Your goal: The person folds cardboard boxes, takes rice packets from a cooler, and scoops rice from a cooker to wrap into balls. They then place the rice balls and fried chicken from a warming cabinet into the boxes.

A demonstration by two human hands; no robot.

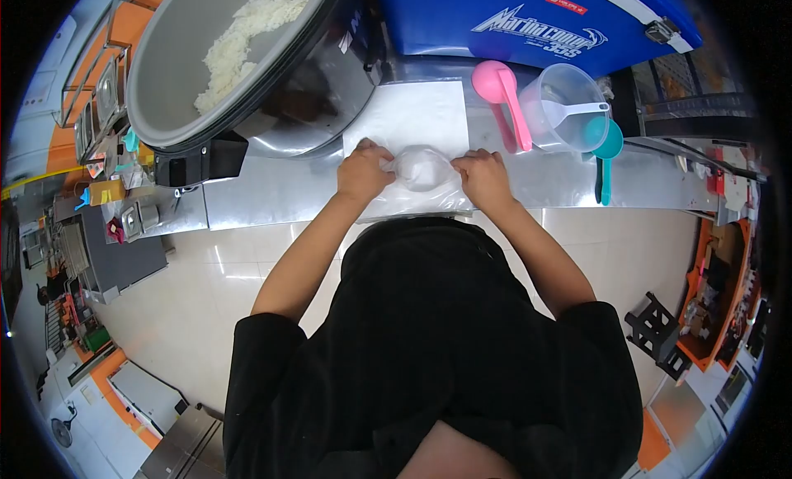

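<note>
A clear plastic bag (pixel 412 200) lies at the counter's front edge, right before me. A round, whitish, see-through bulge (pixel 425 169) shows in its middle; what makes up that bulge I cannot make out. My left hand (pixel 365 174) pinches the bag on the left of the bulge, thumb and finger pressed together. On the opposite side my right hand (pixel 485 180) grips the plastic the same way. Beneath and behind the bag is a flat white sheet (pixel 417 112).
A large pot with cooked rice (pixel 243 50) stands at the back left. Behind the steel counter (pixel 272 190) is a blue cooler box (pixel 528 21). A pink scoop (pixel 505 99), a clear jug (pixel 569 136) holding a white scoop, and a teal scoop (pixel 608 145) stand to the right.
</note>
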